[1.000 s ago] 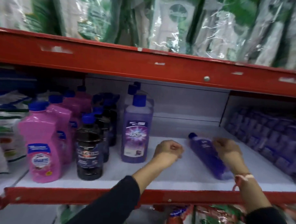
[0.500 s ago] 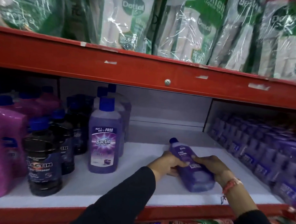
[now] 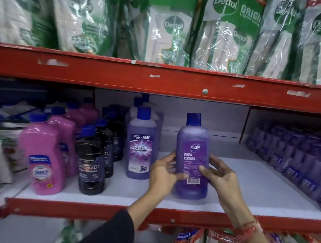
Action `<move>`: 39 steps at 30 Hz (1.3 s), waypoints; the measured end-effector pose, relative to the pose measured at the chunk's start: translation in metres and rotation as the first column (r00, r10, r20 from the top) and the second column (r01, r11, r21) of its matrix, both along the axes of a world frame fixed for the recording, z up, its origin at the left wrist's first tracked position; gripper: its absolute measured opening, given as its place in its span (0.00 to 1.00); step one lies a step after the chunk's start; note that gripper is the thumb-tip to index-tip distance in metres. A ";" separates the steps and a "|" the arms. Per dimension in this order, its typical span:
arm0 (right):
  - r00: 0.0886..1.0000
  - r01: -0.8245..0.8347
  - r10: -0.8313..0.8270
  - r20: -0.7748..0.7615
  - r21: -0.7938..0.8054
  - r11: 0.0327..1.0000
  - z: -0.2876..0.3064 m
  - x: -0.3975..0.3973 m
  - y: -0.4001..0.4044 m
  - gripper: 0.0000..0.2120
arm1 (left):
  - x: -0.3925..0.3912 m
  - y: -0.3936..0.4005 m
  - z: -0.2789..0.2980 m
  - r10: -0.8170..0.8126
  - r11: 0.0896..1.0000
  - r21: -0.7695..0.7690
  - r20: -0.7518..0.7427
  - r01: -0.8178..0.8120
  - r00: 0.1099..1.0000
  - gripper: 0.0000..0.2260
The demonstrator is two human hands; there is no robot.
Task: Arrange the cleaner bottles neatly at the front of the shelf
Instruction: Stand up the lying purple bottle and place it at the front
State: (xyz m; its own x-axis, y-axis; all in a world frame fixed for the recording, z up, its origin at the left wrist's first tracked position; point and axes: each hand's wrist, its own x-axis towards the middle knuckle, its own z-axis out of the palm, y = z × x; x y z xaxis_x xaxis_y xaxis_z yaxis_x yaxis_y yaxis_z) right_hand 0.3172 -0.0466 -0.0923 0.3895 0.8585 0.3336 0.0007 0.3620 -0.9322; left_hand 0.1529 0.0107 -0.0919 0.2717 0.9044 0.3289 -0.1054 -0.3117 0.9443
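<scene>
Two red-edged levels: upper one packed with Dettol refill pouches, lower white shelf carrying the cleaners. Far right, rows of purple packs, blurred. Left side: pink bottles, then dark Bactin bottles, then a file of purple Bactin bottles. One purple floor cleaner bottle stands upright near the front edge, apart from that file. Left hand and right hand clasp its sides, thumbs on the label
</scene>
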 end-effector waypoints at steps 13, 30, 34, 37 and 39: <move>0.975 -0.215 0.219 -0.032 0.089 0.972 -0.012 -0.125 0.043 0.20 | -0.122 -0.010 -0.010 0.361 0.928 0.107 -0.013 -0.358 0.932 0.36; 0.858 -0.073 0.123 0.499 -0.117 0.990 -0.033 -0.152 0.017 0.53 | -0.145 -0.035 -0.002 0.441 0.894 0.182 -0.189 -0.410 0.878 0.21; 0.853 0.004 0.018 0.522 -0.040 0.999 -0.029 -0.163 0.022 0.47 | -0.149 -0.040 -0.002 0.419 0.901 0.179 -0.128 -0.394 0.899 0.08; 0.916 -0.085 0.088 0.392 -0.024 0.996 -0.032 -0.159 0.025 0.38 | -0.149 -0.040 -0.004 0.398 0.909 0.176 -0.096 -0.378 0.912 0.03; 0.936 -0.175 0.187 0.299 -0.066 0.982 -0.030 -0.150 0.027 0.34 | -0.147 -0.037 -0.008 0.398 0.911 0.161 -0.114 -0.379 0.910 0.11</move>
